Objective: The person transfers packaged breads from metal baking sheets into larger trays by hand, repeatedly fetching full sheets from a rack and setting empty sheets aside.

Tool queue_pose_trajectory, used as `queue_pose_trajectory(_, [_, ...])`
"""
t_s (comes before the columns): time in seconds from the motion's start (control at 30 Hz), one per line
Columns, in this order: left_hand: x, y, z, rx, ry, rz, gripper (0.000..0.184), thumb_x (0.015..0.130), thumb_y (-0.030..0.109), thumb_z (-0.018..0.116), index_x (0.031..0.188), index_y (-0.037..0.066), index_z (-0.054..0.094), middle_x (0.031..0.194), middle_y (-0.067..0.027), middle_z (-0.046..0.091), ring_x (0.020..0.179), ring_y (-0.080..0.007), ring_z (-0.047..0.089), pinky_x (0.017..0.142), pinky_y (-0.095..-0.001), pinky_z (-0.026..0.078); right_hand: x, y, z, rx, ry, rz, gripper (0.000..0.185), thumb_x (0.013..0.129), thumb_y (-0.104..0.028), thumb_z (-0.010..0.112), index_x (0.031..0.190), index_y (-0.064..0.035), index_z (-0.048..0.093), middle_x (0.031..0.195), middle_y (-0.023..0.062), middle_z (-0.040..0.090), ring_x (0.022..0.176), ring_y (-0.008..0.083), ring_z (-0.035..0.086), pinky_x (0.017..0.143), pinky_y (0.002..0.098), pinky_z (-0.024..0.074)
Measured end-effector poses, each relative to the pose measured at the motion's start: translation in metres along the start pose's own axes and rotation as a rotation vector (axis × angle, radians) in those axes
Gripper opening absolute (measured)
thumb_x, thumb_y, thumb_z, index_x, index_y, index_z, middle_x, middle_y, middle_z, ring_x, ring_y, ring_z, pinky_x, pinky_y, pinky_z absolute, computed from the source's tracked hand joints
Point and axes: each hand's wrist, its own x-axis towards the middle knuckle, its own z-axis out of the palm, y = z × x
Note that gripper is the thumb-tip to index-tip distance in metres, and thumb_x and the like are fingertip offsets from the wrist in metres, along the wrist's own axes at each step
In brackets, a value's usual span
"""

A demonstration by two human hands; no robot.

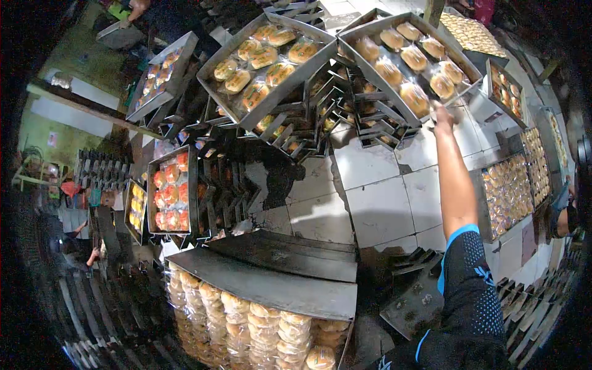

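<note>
My right hand (443,118) reaches forward with the arm stretched out. Its fingers are closed at the near corner of a metal tray (383,92) stacked on other trays. In that tray lie several wrapped buns (414,58), one of them close to my fingertips. To its left, touching it at the corner, another metal tray (217,102) holds wrapped buns (263,57) with printed labels. My left hand is out of view.
A metal rack (265,271) packed with bagged buns (246,314) stands in front of me. Trays of red-topped buns (171,190) are at left. Flat trays of small pastries (509,194) lie at right on the tiled floor (376,209). Other people (80,250) are at the edges.
</note>
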Motion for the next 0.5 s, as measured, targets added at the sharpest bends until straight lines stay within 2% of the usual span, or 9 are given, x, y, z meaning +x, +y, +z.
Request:
queue_pose_trajectory(0.03, [0.002,-0.001,0.000,0.004,-0.010,0.000,0.075,0.085,0.055,0.043,0.138,0.003,0.028,0.138,-0.0185,0.035,0.121,-0.0315,0.040,0.101,-0.0462,0.034,0.009,0.009,-0.015,0.175,-0.150,0.235,0.035,0.067,-0.039,0.064,0.084,-0.0095,0.056,0.074,0.0049,0.052,0.068,0.0207,0.054,0.067,0.0344,0.0473])
queue_pose_trajectory(0.07, [0.004,-0.002,-0.001,0.001,-0.024,0.002,0.075,0.085,0.055,0.043,0.138,0.003,0.028,0.138,-0.0186,0.035,0.121,-0.0315,0.040,0.101,-0.0461,0.034,-0.020,-0.005,-0.046,0.270,-0.322,0.304,0.028,0.068,-0.038,0.063,0.076,-0.0132,0.052,0.071,0.0023,0.048,0.064,0.0176,0.052,0.064,0.0301,0.0465])
queue_pose_trajectory(0.13, [0.008,-0.004,-0.002,-0.002,-0.052,0.008,0.075,0.086,0.054,0.044,0.138,0.003,0.028,0.138,-0.0188,0.035,0.121,-0.0313,0.041,0.101,-0.0458,0.034,-0.056,-0.005,-0.089,0.266,-0.315,0.242,0.029,0.069,-0.032,0.062,0.079,-0.0063,0.053,0.079,0.0060,0.051,0.070,0.0201,0.054,0.062,0.0362,0.0462])
queue_pose_trajectory(0.2, [0.014,-0.006,-0.007,-0.009,-0.080,0.013,0.074,0.086,0.053,0.044,0.138,0.002,0.029,0.137,-0.0191,0.035,0.121,-0.0312,0.041,0.100,-0.0456,0.035,-0.085,0.028,-0.141,0.288,-0.222,0.229,0.020,0.074,-0.027,0.056,0.080,-0.0080,0.054,0.074,0.0023,0.048,0.062,0.0163,0.049,0.059,0.0310,0.0427])
queue_pose_trajectory(0.23, [0.015,-0.006,-0.012,-0.012,-0.094,0.018,0.074,0.086,0.052,0.044,0.137,0.002,0.029,0.137,-0.0192,0.035,0.120,-0.0312,0.041,0.100,-0.0455,0.035,-0.053,0.108,-0.186,0.230,-0.305,0.184,0.017,0.076,-0.025,0.055,0.079,-0.0088,0.052,0.074,0.0021,0.047,0.062,0.0155,0.048,0.058,0.0303,0.0416])
queue_pose_trajectory(0.3, [0.023,-0.009,-0.024,-0.016,-0.127,0.038,0.073,0.086,0.051,0.045,0.137,0.001,0.029,0.137,-0.0194,0.036,0.120,-0.0310,0.041,0.100,-0.0453,0.035,-0.177,0.044,-0.243,0.404,-0.212,0.355,0.011,0.079,-0.022,0.046,0.071,-0.0146,0.044,0.070,-0.0008,0.044,0.058,0.0134,0.046,0.055,0.0321,0.0424])
queue_pose_trajectory(0.4, [0.035,-0.016,-0.053,-0.023,-0.179,0.089,0.073,0.086,0.050,0.046,0.137,0.001,0.029,0.137,-0.0198,0.036,0.120,-0.0309,0.042,0.099,-0.0450,0.036,-0.256,0.066,-0.357,0.579,-0.308,0.326,0.008,0.078,-0.021,0.043,0.071,-0.0152,0.043,0.069,-0.0002,0.044,0.065,0.0156,0.050,0.061,0.0343,0.0456])
queue_pose_trajectory(0.47, [0.046,-0.024,-0.081,-0.032,-0.223,0.148,0.072,0.086,0.049,0.047,0.136,0.000,0.030,0.136,-0.0200,0.036,0.119,-0.0307,0.042,0.099,-0.0447,0.036,-0.259,0.136,-0.451,0.565,-0.456,0.377,0.011,0.068,-0.025,0.046,0.070,-0.0143,0.043,0.077,0.0040,0.050,0.072,0.0229,0.054,0.071,0.0373,0.0484])
queue_pose_trajectory(0.5, [0.053,-0.029,-0.100,-0.033,-0.244,0.184,0.072,0.086,0.049,0.047,0.136,0.000,0.030,0.136,-0.0201,0.036,0.119,-0.0307,0.042,0.099,-0.0446,0.036,-0.301,0.103,-0.464,0.578,-0.374,0.389,0.012,0.068,-0.025,0.046,0.073,-0.0132,0.045,0.079,0.0047,0.051,0.075,0.0235,0.054,0.072,0.0376,0.0482])
